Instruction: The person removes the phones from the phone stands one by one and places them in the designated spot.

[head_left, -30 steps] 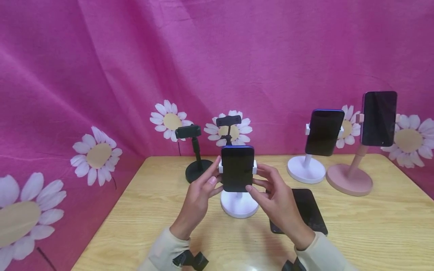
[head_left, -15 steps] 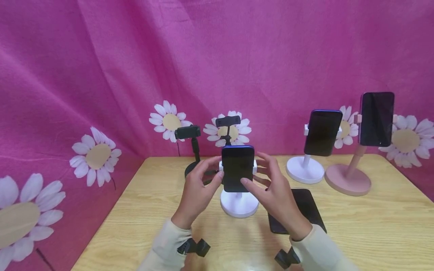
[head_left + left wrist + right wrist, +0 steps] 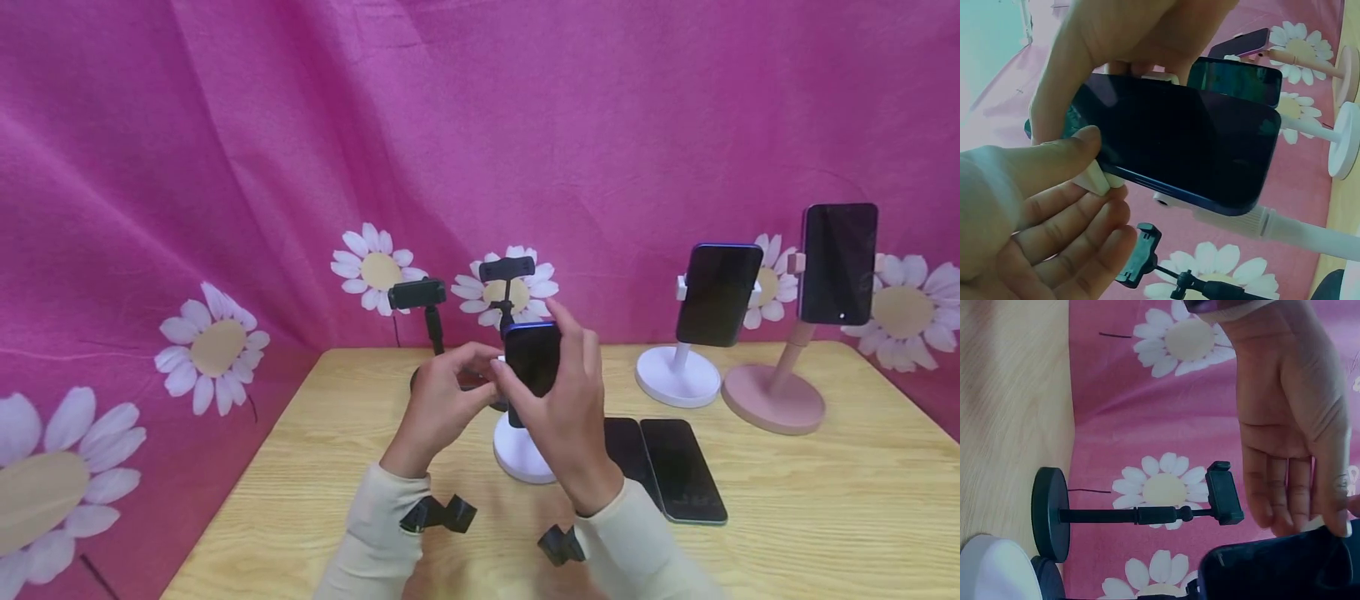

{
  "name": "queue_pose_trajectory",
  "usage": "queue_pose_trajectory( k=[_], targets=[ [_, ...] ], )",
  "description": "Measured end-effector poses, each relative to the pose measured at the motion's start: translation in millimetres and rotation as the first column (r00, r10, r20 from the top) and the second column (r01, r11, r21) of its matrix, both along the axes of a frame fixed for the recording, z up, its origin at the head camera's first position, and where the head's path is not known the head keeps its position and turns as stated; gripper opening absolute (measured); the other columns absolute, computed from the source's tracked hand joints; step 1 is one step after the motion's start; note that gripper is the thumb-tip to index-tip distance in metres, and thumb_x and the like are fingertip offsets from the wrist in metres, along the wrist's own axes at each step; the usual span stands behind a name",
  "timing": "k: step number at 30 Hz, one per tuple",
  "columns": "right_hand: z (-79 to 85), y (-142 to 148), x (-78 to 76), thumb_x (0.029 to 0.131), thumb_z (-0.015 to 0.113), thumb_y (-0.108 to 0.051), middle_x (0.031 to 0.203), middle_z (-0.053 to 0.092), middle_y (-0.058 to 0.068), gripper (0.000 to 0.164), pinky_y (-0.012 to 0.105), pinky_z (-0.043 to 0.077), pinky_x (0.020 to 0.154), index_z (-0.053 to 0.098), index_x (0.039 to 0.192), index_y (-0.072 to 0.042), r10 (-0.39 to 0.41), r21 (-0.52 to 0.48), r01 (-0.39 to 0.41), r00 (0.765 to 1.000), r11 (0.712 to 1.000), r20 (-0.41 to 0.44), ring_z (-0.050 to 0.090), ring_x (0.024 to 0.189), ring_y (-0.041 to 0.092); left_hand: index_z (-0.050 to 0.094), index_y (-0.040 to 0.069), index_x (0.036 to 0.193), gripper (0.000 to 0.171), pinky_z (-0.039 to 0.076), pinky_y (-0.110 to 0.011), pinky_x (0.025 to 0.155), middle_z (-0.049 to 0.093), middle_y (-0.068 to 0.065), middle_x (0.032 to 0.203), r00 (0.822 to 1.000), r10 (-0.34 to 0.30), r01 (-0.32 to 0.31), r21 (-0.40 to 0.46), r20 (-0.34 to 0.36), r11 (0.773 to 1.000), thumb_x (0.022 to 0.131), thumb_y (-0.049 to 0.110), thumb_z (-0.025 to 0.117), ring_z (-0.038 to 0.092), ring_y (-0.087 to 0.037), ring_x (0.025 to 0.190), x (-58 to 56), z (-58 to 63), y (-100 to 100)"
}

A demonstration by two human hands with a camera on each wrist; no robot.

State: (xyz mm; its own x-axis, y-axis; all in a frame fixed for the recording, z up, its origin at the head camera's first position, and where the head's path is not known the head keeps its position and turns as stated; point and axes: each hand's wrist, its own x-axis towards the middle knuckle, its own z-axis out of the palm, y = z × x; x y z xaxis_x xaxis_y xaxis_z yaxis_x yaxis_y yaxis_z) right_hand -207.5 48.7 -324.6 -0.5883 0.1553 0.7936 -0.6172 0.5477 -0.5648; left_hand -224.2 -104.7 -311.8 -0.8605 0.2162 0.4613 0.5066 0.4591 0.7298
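A dark phone [image 3: 531,350] with a blue edge stands upright in a white phone stand [image 3: 520,454] at the table's middle. My left hand [image 3: 441,400] pinches the stand's left white clamp [image 3: 1099,179] at the phone's edge, thumb in front and fingers behind. From the right, my right hand [image 3: 572,408] grips across the phone, its thumb reaching to the left edge and its fingers round the right side. In the left wrist view the phone's glass [image 3: 1191,144] lies between both hands. The right-hand clamp is hidden behind my right hand in the head view.
Two phones [image 3: 684,471] lie flat side by side, right of my right hand. Behind stand two black phone stands [image 3: 417,293]. At the back right, a white stand [image 3: 677,377] and a pink stand [image 3: 774,398] each hold a phone. A pink flowered cloth [image 3: 480,125] hangs behind.
My right hand has moved left across the phone, its thumb now at the left edge. My left fingers have closed in on the left clamp. The phone has turned slightly.
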Motion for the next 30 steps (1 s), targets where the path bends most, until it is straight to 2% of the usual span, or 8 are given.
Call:
queue_pose_trajectory(
  k=[3,11,21,30],
  targets=[
    [-1.1,-3.1,-2.6,0.078,0.081,-0.028,0.112,0.05,0.013,0.079,0.037,0.051,0.07,0.038,0.144,-0.02,-0.035,-0.012,0.035,0.999,0.999,-0.009,0.048,0.1,0.021,0.07,0.015,0.111,0.033,0.054,-0.034,0.083,0.071,0.005,0.091,1.0,0.01,-0.01,0.0,-0.011,1.0,0.079,0.014,0.08,0.065,-0.011,0.087,0.4,-0.3,0.9],
    [-1.1,-3.0,-6.1,0.078,0.081,-0.03,0.106,0.052,0.013,0.074,0.033,0.044,0.069,0.045,0.141,-0.017,-0.054,-0.013,0.054,0.997,0.998,-0.054,0.048,0.092,0.022,0.073,0.015,0.108,0.029,0.055,-0.029,0.079,0.072,0.007,0.089,0.998,0.026,-0.027,-0.022,-0.064,0.999,0.08,0.017,0.08,0.066,-0.007,0.084,0.9,-1.1,-1.0],
    [0.3,0.4,-7.5,0.076,0.081,-0.025,0.103,0.053,0.012,0.073,0.033,0.046,0.067,0.047,0.139,-0.013,-0.057,0.003,0.057,0.995,0.998,-0.084,0.048,0.091,0.022,0.074,0.014,0.106,0.028,0.055,-0.023,0.072,0.07,0.009,0.081,0.991,0.026,-0.032,-0.039,-0.134,0.999,0.079,0.016,0.081,0.063,-0.001,0.075,2.9,0.0,1.9],
    [-1.2,3.3,-7.4,0.075,0.081,-0.023,0.104,0.054,0.013,0.071,0.035,0.051,0.067,0.048,0.137,-0.012,-0.053,-0.025,0.051,0.996,0.998,-0.078,0.051,0.091,0.021,0.074,0.013,0.106,0.028,0.057,-0.028,0.07,0.071,0.008,0.082,0.989,0.003,-0.014,-0.073,-0.151,0.997,0.08,0.018,0.08,0.065,-0.001,0.073,5.3,0.6,-1.6]
  ],
)
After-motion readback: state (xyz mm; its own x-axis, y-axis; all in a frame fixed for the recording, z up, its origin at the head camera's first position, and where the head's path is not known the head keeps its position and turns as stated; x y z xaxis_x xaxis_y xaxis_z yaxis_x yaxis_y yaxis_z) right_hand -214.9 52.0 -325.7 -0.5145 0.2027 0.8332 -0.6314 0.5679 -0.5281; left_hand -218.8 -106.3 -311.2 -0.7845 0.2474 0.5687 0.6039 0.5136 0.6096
